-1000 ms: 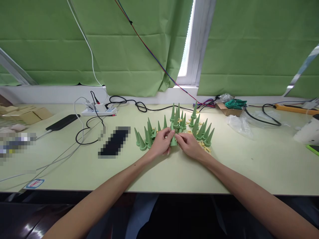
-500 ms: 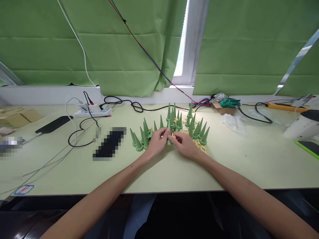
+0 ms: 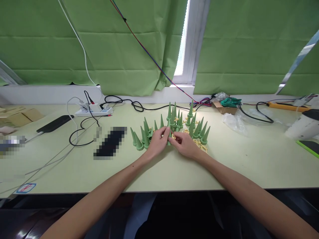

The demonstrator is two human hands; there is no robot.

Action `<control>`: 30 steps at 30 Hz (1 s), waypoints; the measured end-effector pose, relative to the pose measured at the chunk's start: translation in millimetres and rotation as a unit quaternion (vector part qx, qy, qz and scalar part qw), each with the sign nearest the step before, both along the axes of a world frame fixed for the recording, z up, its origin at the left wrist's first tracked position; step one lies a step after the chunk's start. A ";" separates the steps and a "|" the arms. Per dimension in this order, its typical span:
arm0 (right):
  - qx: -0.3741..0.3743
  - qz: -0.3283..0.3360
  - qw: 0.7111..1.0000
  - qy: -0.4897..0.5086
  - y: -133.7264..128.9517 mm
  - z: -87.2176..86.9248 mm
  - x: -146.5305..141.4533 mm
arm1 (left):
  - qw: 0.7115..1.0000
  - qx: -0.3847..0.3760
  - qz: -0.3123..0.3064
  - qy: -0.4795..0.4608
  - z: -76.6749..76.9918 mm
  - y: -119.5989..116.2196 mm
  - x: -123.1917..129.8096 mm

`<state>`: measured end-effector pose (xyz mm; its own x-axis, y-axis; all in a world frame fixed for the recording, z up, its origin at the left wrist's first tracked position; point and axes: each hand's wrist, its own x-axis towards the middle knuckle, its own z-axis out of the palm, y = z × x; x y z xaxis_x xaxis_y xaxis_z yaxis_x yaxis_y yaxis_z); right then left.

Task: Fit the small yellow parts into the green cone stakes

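Observation:
Upright between my hands is a green plastic cone point(image 3: 169, 132) with a pointed tip. My left hand point(image 3: 159, 140) grips it from the left, thumb and fingers closed around its side. From the right, my right hand point(image 3: 184, 142) pinches a small yellow plastic piece point(image 3: 173, 136) against the cone's lower part. The fingers partly cover both parts, so I cannot tell whether they are joined. More green cones point(image 3: 139, 142) stand on both sides of my hands and behind them. Loose yellow pieces point(image 3: 202, 146) lie among the cones to the right.
A pixelated dark object point(image 3: 111, 142) lies left of the cones. Behind it, a power strip point(image 3: 94, 112) has cables plugged in. A small cardboard box point(image 3: 225, 109) with green plastic and a clear bag point(image 3: 234, 123) are at the back right. A white container point(image 3: 304, 124) stands far right.
My hands stay almost in place at the cone. The right thumb and fingers have shifted slightly, showing a little more of the yellow piece. The whole view has moved a few pixels.

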<state>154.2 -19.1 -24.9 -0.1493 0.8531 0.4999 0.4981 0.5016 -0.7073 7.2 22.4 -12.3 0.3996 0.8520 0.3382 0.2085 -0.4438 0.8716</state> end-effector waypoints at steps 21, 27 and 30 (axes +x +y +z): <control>-0.003 0.009 1.000 -0.004 0.1 -3.5 -0.6 | 1.000 -0.009 -0.007 0.006 -0.9 -3.6 -0.4; 0.013 -0.004 0.999 -0.045 -1.3 -5.7 -0.8 | 0.999 -0.025 -0.022 0.002 -2.2 -3.9 -0.2; 0.018 -0.007 0.998 -0.053 -2.4 -5.4 -1.6 | 0.999 -0.030 -0.026 0.002 -2.5 -4.0 -0.3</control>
